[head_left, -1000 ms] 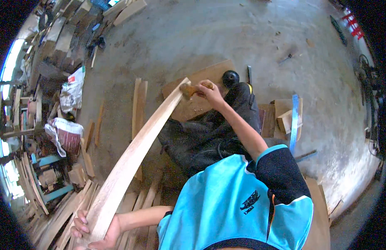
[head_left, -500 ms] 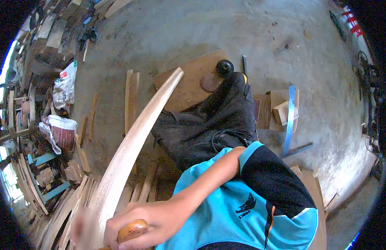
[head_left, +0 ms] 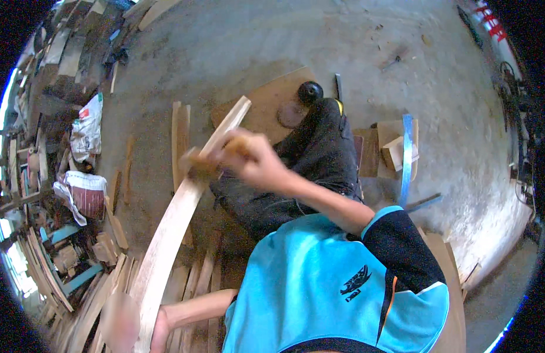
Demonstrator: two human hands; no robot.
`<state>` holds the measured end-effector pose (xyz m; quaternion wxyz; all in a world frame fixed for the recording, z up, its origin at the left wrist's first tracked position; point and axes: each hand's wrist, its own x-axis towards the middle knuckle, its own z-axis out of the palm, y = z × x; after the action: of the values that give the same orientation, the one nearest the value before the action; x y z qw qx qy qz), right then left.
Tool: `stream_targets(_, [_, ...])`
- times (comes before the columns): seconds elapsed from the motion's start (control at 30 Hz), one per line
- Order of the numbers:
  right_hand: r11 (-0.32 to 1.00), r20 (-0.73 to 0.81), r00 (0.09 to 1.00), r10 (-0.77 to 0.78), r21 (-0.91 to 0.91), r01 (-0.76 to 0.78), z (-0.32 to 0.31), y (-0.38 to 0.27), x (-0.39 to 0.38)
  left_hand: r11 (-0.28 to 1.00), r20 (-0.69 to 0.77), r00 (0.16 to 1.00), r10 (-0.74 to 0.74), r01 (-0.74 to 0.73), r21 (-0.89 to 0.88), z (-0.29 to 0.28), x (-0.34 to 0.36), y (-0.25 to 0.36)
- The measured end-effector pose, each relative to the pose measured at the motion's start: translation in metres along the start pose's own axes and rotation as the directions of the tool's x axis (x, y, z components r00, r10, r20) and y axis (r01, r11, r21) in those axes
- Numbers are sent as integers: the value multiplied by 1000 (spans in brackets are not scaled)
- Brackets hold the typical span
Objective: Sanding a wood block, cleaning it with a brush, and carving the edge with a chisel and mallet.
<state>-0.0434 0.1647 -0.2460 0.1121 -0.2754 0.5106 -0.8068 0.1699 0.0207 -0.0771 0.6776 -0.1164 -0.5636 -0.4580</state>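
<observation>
A long pale wooden strip runs diagonally up from the lower left. My left hand, partly blurred, grips it at the lower end. My right hand is closed round a wooden-handled tool, whose brown head lies on or just over the strip's upper part; motion smears both. Below them are my legs in dark trousers and my turquoise shirt.
A brown board with a black round object lies ahead. Stacked offcuts and sacks line the left. Wooden blocks and a blue bar lie right, on the concrete floor.
My right hand swept from the strip's far end down to the near end, then back up to its upper part. My left hand stays at the near end.
</observation>
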Motion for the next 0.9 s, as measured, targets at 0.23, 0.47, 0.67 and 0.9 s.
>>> stream_targets(0.23, [878, 353, 936, 17, 443, -183, 18, -65, -19, 668, 362, 930, -67, 312, -676, -1, -1, -6])
stream_targets(0.47, [954, -326, 917, 231, -106, -279, -105, 88, -18, 839, -172, 982, 81, -160, -520, -1, 19, -18])
stream_targets(0.67, [965, -34, 966, 257, 58, -255, -51, -8, -13, 603, 238, 943, -234, 333, -725, 0, -8, -14])
stream_targets(0.9, [849, 121, 934, 335, 392, -355, -10, -19, -23, 921, 139, 946, -294, 319, -223, 6, -17, -18])
